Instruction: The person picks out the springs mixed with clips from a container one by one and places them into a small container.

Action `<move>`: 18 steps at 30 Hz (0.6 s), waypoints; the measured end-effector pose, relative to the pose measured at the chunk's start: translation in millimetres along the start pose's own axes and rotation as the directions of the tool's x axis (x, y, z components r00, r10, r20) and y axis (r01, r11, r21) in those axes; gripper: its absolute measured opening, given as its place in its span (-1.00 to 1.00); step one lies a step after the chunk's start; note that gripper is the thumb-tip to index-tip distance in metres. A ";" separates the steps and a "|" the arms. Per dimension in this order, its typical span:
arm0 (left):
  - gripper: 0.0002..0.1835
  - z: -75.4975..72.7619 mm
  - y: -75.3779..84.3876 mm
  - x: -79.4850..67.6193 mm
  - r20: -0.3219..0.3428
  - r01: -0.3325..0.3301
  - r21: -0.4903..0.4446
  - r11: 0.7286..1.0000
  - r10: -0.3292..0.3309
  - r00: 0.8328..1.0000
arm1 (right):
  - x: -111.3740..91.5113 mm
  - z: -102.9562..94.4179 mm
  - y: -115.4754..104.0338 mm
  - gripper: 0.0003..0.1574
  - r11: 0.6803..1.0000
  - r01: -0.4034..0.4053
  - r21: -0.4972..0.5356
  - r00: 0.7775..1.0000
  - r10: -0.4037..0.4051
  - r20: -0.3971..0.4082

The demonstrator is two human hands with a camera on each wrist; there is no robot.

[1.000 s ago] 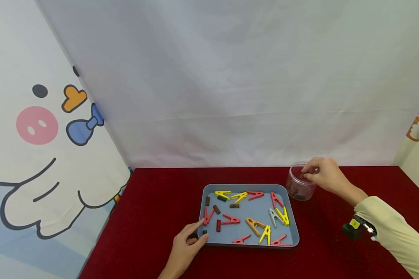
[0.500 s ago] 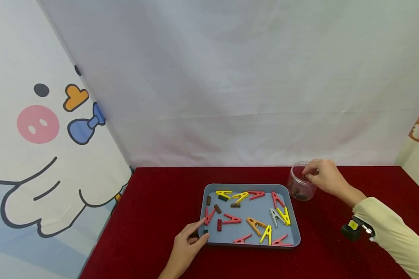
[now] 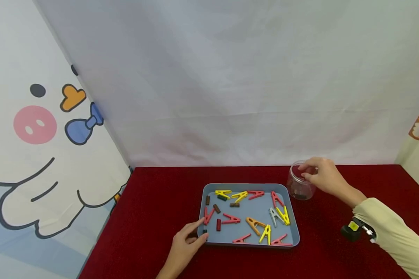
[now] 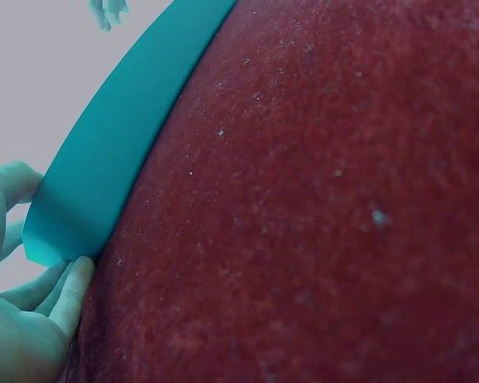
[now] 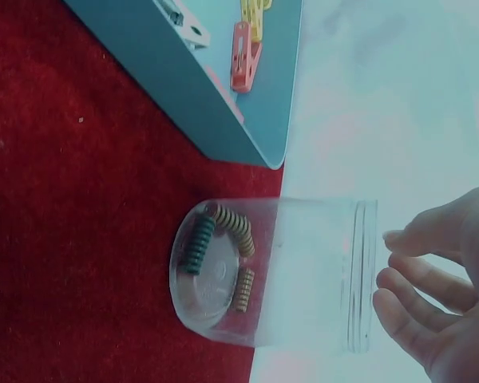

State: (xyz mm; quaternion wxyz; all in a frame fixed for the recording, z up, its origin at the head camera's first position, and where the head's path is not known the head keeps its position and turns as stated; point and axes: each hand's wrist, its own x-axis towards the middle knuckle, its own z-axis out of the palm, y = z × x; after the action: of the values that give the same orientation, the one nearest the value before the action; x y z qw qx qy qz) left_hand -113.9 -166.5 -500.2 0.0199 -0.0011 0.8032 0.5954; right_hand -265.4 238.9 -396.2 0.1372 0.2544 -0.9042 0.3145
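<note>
At the near left corner of the blue-grey tray (image 3: pixel 227 239), my left hand (image 3: pixel 182 245) holds the tray, fingers and thumb on either side of that corner. My right hand (image 3: pixel 322 176) is above the mouth of a clear plastic jar (image 5: pixel 319 271), its fingers apart with nothing between them. A dark green spring (image 5: pixel 198 244) and brown-gold springs (image 5: pixel 245 289) lie at the jar's bottom. Inside the tray are red, yellow, orange and grey clothespins, such as the orange clothespin (image 3: pixel 254 224), and several loose springs, among them a red spring (image 3: pixel 218 224).
The jar stands on the dark red cloth (image 3: pixel 153 201) just right of the tray's far right corner. Behind the cloth hangs a pale curtain (image 3: pixel 230 97). A cartoon-printed sheet (image 3: pixel 66 186) borders the left side.
The spring pinched in my right hand has been let go into the jar, and the fingers have spread. My left hand has stayed at the tray's corner.
</note>
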 end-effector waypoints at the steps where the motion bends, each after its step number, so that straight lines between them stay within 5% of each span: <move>1: -0.47 -0.2 -0.1 0.0 0.003 0.001 0.001 1.000 -0.001 1.000 | -0.3 0.8 -1.6 -0.80 1.000 0.006 0.003 1.000 -0.006 -0.005; 18: -0.46 -3.1 0.3 -0.7 0.035 0.006 -0.026 1.000 -0.005 0.999 | -1.4 17.0 -31.0 -0.72 0.992 0.116 0.049 0.992 -0.114 -0.048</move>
State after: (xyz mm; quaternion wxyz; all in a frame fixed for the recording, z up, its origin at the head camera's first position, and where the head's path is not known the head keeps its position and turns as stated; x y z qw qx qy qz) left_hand -113.3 -169.4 -499.0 0.0354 0.0067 0.7950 0.6056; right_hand -248.8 207.6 -394.3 0.1691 0.3025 -0.8762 0.3349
